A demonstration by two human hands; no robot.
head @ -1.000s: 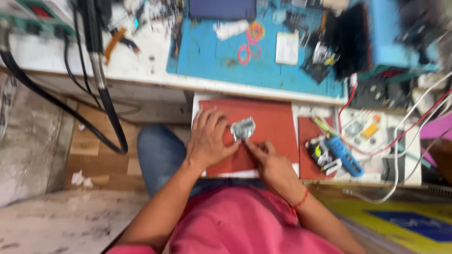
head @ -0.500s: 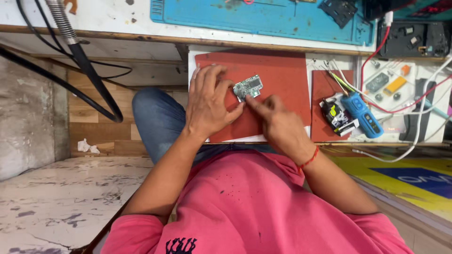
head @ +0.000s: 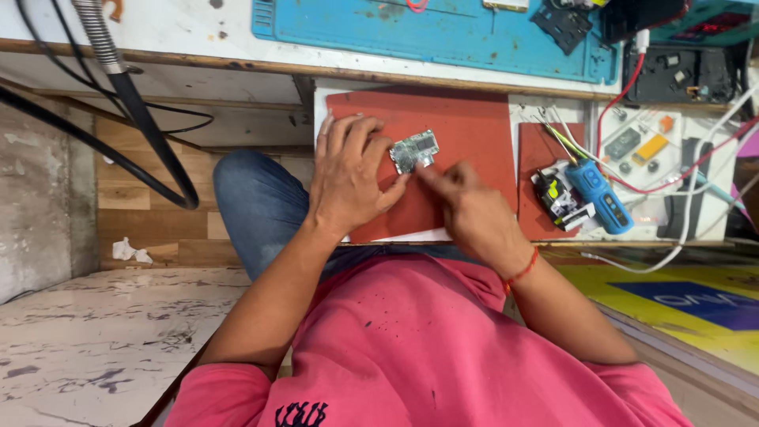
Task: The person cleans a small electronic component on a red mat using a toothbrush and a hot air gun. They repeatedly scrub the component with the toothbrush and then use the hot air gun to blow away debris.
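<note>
A small green circuit board (head: pixel 414 150) lies on a red mat (head: pixel 466 126) on a pull-out white tray. My left hand (head: pixel 348 178) rests flat on the mat, its fingertips pinning the board's left edge. My right hand (head: pixel 466 205) has its fingers curled, with a fingertip pressed at the board's lower right corner. I cannot tell whether the right hand holds a small tool. My pink shirt and blue-jeaned knee fill the lower view.
A second red mat (head: pixel 538 146) to the right carries a blue hand tool (head: pixel 598 196) and a small black-and-yellow module (head: pixel 557 198). A blue work mat (head: pixel 443 32) lies on the bench above. Red and white wires (head: pixel 656 190) trail right. Black cables (head: pixel 150 134) hang left.
The view has shifted and sharpened. My hands stay on the circuit board at the mat; the right hand has slid slightly closer to the board's lower corner.
</note>
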